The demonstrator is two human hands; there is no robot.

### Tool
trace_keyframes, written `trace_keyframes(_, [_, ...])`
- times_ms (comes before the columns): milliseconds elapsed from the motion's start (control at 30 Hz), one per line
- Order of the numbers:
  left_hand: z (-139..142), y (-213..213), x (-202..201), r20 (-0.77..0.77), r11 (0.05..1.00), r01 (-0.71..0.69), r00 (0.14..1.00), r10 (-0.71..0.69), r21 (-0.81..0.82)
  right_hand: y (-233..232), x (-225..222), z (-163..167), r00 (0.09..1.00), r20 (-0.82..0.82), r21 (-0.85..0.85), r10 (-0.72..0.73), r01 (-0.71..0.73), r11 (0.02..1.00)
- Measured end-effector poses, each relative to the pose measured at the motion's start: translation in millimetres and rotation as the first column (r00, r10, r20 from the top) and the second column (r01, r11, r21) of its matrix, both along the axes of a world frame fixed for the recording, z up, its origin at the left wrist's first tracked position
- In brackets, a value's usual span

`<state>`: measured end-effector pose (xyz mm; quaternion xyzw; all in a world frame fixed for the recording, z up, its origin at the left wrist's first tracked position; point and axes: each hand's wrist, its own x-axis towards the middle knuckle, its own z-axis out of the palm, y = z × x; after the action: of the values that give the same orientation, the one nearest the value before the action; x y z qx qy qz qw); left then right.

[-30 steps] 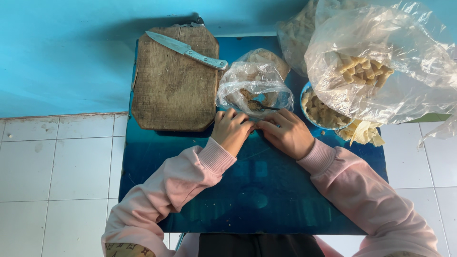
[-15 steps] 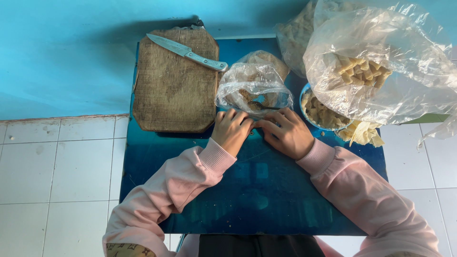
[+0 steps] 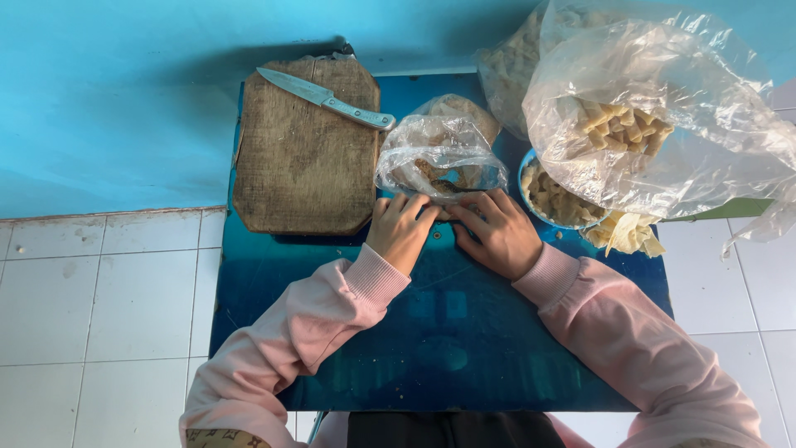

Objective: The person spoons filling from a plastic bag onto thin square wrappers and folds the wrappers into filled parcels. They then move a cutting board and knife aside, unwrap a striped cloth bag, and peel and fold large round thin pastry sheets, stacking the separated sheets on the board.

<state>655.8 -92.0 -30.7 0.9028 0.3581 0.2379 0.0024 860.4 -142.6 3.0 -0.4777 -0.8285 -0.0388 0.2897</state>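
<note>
Both hands, left hand (image 3: 404,231) and right hand (image 3: 497,234), rest together pinching the near edge of the small clear plastic bag (image 3: 439,158) mid-table, which looks light, limp, slippery, best gripped by gathered film.

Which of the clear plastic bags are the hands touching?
The small clear bag beside the wooden board; both the left hand and right hand touch it. The bigger bags sit farther right, untouched.
</note>
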Motion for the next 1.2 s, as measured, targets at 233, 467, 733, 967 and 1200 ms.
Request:
trace_keyframes(233, [5.2, -4.8, -5.9, 0.033, 1.0, 0.012, 0.999, -0.013, 0.025, -1.0, -9.1, 1.5, 0.999, -0.034, -0.027, -0.037, 0.036, 0.999])
trace_keyframes(467, [31.5, -15.9, -14.0, 0.189, 0.998, 0.055, 0.98, -0.061, 0.034, -14.5, -25.7, 12.8, 0.997, -0.052, 0.046, -0.056, 0.058, 0.997])
trace_keyframes(733, [88.3, -27.4, -35.2, 0.432, 0.986, 0.163, 0.887, -0.164, 0.039, -62.2, -28.2, 72.9, 0.996, 0.017, 0.071, -0.09, 0.088, 0.994])
trace_keyframes(967, [74.8, -29.2, -36.1, 0.426, 0.95, 0.301, 0.852, -0.305, 0.078, -76.1, 31.9, 123.9, 0.932, -0.083, 0.121, -0.352, 0.36, 0.925])
trace_keyframes(1200, [34.2, -26.3, -27.3, 0.405, 0.917, 0.388, 0.826, -0.392, 0.096, -22.8, 100.2, 134.5, 0.834, -0.087, 0.336, -0.544, 0.539, 0.773])
